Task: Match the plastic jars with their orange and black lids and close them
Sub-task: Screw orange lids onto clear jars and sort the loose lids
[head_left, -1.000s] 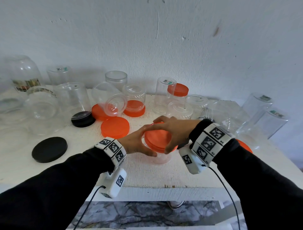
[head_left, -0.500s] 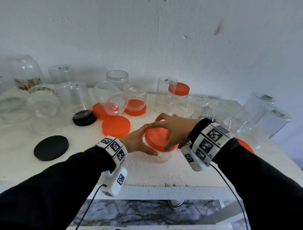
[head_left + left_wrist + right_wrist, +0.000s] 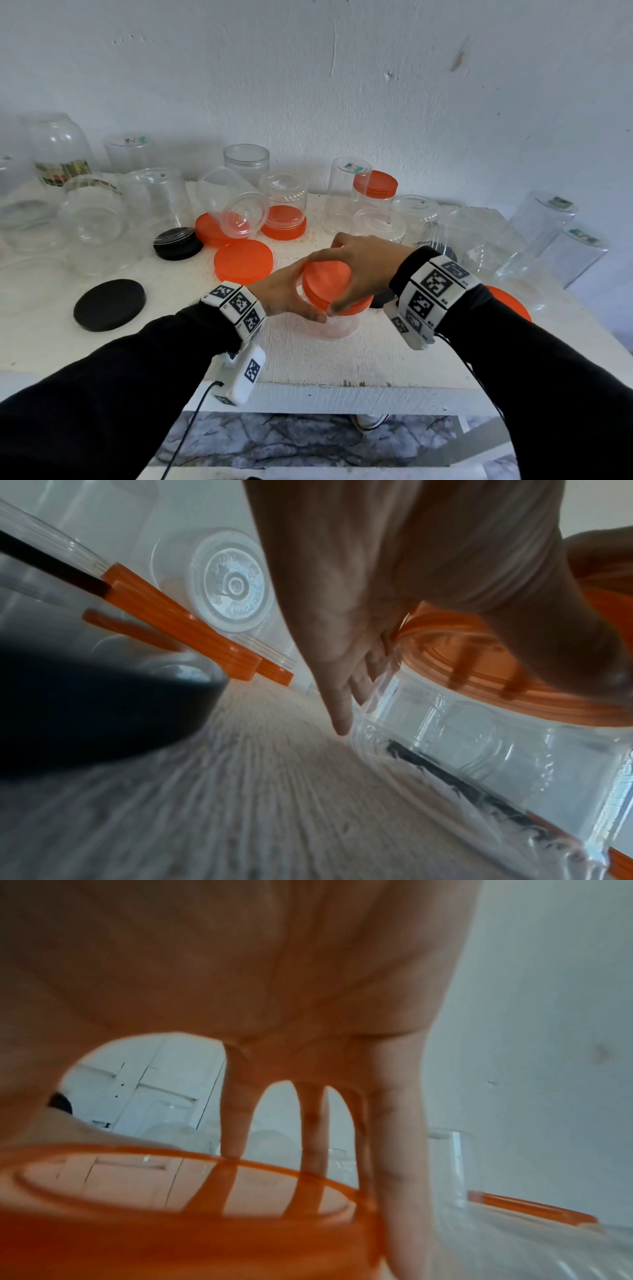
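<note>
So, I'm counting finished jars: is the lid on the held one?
On. The orange lid sits atop the jar; whether it's fully tightened, cannot tell.

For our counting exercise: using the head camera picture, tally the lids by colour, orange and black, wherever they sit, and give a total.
Orange lids: 6 - held lid, loose lid, lid under tilted jar, lid below upturned jar, lid on back jar, lid behind right wrist
Black lids: 2 - near lid, far lid
Total: 8. A dark shape by the right hand is too hidden to count.
</note>
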Demonstrator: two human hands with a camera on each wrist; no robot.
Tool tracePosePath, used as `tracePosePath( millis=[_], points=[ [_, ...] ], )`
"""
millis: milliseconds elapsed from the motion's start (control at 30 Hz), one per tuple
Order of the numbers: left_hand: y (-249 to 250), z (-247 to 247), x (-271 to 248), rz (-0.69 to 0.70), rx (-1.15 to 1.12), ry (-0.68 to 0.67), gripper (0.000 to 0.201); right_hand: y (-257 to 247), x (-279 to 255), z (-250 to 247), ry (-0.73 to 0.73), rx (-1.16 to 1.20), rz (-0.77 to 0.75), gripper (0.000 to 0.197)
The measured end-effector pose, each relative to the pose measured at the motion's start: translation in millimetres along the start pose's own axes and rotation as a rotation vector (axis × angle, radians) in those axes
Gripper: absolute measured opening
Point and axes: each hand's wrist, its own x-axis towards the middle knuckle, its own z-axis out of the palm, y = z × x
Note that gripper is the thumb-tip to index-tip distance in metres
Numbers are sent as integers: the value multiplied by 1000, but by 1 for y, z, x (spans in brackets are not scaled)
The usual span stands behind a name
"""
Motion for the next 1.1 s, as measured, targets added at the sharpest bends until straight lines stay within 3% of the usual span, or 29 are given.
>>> tracePosePath(
  millis=[200,533,633,933,1100],
  points=[
    [2,0,-1,16,-8,36,114,2,0,6,85,28,20,86],
    [3,0,-3,2,-14,26,124,4,-4,18,171,41,39,86],
    [8,-2,-1,27,-19,49,118,11,-8,15,211,64,45,86],
    [58,-37,36,298,71,533,79,69,-22,-40,570,294,151,90],
    [60,-41,85,317,155,664,60,126,-15,-65,670,294,270,94]
  ],
)
